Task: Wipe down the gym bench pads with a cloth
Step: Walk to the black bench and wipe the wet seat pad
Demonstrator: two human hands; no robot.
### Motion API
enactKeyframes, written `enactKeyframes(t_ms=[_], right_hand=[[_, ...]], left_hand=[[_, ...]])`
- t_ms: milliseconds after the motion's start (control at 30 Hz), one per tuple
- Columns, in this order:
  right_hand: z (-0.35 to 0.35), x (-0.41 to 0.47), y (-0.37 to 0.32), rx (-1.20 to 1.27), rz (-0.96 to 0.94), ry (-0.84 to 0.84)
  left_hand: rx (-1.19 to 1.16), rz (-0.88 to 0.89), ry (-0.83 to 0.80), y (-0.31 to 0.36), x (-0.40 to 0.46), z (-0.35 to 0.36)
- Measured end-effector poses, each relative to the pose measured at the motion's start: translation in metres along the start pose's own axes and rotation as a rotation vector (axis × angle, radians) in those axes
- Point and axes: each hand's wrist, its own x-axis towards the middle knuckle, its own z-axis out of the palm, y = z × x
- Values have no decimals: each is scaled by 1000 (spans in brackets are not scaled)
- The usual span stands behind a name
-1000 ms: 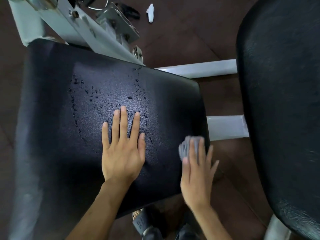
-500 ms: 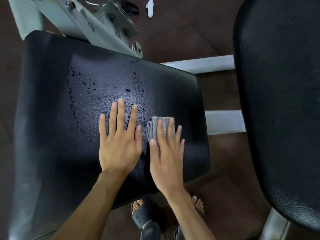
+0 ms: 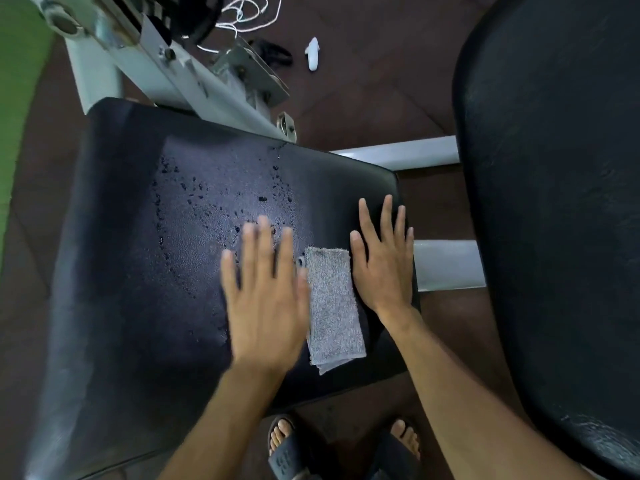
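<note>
A brown tiled floor [image 3: 367, 98] surrounds the broad black padded tabletop [image 3: 114, 271], droplets beading toward twelve o'clock. A folded grey cloth [image 3: 332, 306] lies flat between both grips, ungripped. The left hand [image 3: 266, 299], blurred, spreads wide at nine o'clock of the cloth; the right hand [image 3: 382, 258] presses flat at three o'clock.

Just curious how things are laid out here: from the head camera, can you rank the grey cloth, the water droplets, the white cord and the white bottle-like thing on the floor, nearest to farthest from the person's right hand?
From the right hand:
1. Grey cloth, right beside it on the pad.
2. Water droplets, further left on the pad.
3. White bottle-like thing, on the floor beyond the pad.
4. White cord, at the top edge.
</note>
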Motion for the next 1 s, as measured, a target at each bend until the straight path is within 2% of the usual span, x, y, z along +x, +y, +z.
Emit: enactKeyframes(t_ms=[100, 167, 233, 333, 467, 600, 733, 867, 1000], right_hand=[[-1, 0, -1, 24, 4, -1], [-1, 0, -1, 55, 6, 11], [0, 1, 0, 81, 13, 27], [1, 0, 2, 90, 15, 32], [1, -1, 3, 66, 11, 25], [2, -1, 2, 54, 11, 22], [2, -2, 2, 46, 16, 16], [1, -2, 1, 36, 4, 8], [2, -1, 2, 29, -1, 6]], left_hand=[[-9, 41, -45, 51, -17, 19], [-7, -1, -78, 64, -19, 31], [15, -39, -90, 59, -10, 37], [52, 6, -72, 45, 14, 36], [168, 62, -125, 19, 68, 27], [278, 42, -136, -2, 95, 9], [127, 21, -157, 16, 68, 7], [107, -36, -89, 34, 85, 23], [113, 93, -70, 20, 125, 29]])
